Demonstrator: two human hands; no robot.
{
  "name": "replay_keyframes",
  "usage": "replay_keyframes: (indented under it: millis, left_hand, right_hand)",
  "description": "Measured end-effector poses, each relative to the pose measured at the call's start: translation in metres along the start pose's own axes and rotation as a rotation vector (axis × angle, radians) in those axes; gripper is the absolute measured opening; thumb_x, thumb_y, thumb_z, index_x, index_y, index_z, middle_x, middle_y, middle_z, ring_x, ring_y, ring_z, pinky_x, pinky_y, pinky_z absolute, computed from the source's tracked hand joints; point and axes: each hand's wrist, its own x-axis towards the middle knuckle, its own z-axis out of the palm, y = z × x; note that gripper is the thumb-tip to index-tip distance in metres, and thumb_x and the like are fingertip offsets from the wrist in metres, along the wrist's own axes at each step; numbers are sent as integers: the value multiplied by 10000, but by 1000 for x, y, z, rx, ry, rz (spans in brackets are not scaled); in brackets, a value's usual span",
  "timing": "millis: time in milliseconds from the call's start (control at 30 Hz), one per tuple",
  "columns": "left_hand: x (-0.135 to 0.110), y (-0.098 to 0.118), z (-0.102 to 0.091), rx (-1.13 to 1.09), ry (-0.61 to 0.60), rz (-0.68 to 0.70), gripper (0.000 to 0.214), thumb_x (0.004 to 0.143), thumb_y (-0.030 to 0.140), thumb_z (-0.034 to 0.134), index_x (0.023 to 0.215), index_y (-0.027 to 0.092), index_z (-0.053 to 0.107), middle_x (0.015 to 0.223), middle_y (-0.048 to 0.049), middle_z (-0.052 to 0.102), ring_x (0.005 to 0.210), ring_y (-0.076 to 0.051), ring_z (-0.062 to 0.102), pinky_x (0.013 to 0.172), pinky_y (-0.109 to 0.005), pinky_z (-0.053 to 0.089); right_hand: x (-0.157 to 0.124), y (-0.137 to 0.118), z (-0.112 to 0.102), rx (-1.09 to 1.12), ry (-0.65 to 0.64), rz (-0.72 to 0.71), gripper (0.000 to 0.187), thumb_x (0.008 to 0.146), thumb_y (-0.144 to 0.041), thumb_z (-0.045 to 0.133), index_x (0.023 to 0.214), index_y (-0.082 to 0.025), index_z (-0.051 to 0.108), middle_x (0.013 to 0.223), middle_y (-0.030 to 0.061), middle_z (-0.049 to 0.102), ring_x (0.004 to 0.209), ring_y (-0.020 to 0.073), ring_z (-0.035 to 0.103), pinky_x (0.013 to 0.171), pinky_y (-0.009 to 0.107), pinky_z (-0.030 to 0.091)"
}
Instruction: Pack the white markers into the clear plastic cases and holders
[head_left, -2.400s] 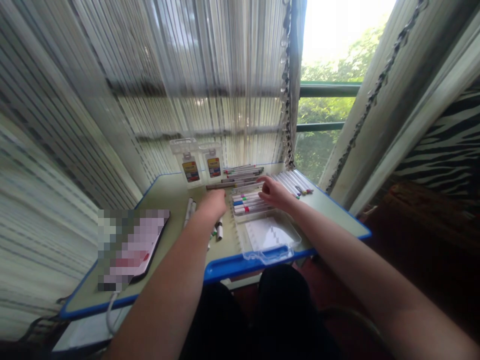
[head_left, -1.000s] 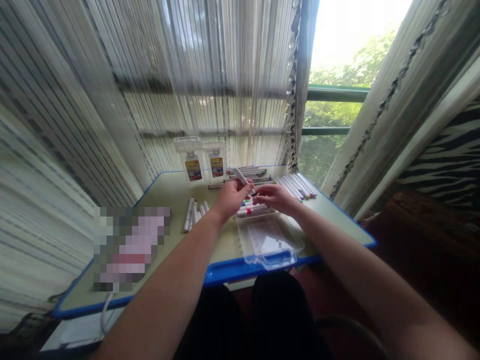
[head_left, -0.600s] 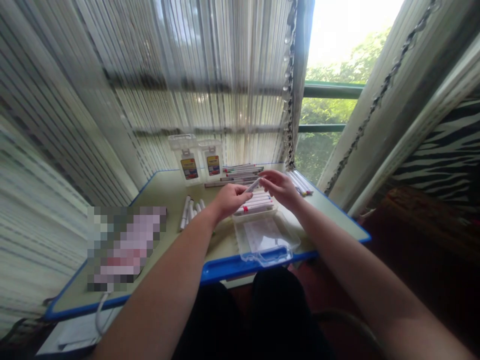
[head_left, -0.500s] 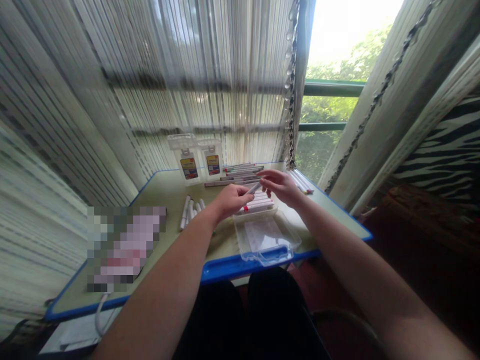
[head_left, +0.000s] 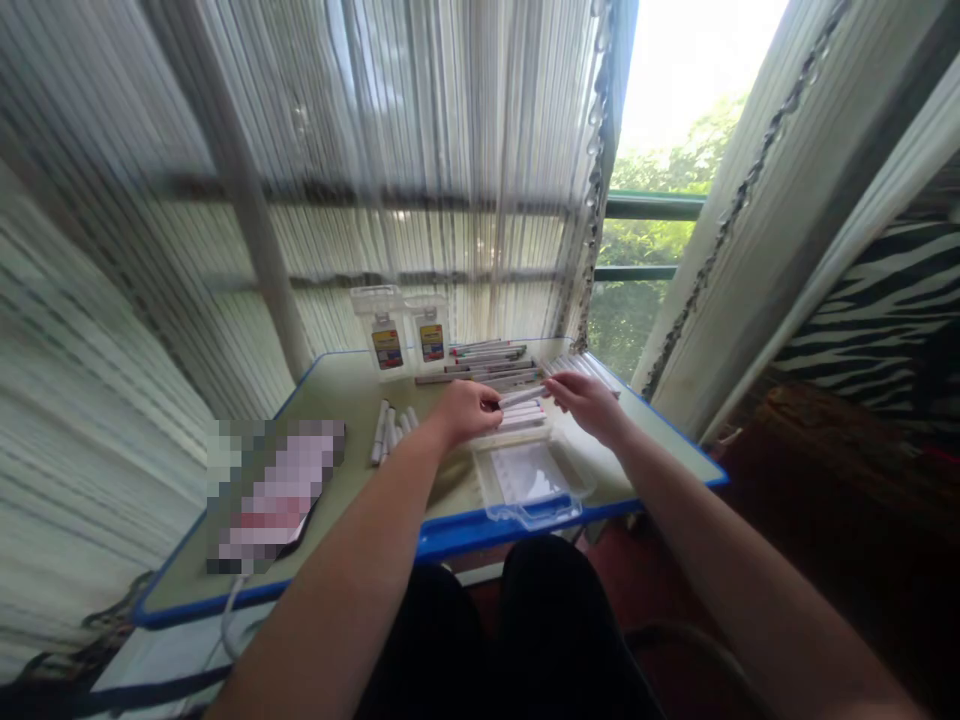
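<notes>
A white marker (head_left: 523,396) spans the gap between my hands, lying nearly level above the open case. Its left end is pinched in my left hand (head_left: 466,412), near a dark tip. The fingers of my right hand (head_left: 586,402) close on its other end. Below it, several white markers (head_left: 519,416) lie side by side in the clear plastic case (head_left: 517,438). The case's transparent lid (head_left: 536,475) is folded open toward me, reaching the table's front edge.
Loose markers lie behind the case (head_left: 487,368), at its right rear (head_left: 574,368) and left of my left hand (head_left: 381,432). Two clear cases with labels (head_left: 388,345) stand at the back. A pixelated object with a cable (head_left: 281,490) lies on the blue-edged table (head_left: 457,540).
The marker has turned from slanted to nearly level. My right hand has lowered and closed on its right end. The camera view has shifted slightly.
</notes>
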Motion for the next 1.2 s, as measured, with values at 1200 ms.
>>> replay_keyframes:
  millis: [1200]
  left_hand:
    - [-6, -9, -13, 110, -258, -94, 311, 662, 355, 644, 898, 196, 770, 808, -48, 714, 712, -160, 595, 641, -233, 407]
  right_hand:
    - [-25, 18, 6, -445, -94, -171, 140, 796, -286, 624, 831, -210, 737, 897, 72, 636, 903, 211, 587, 861, 356, 430]
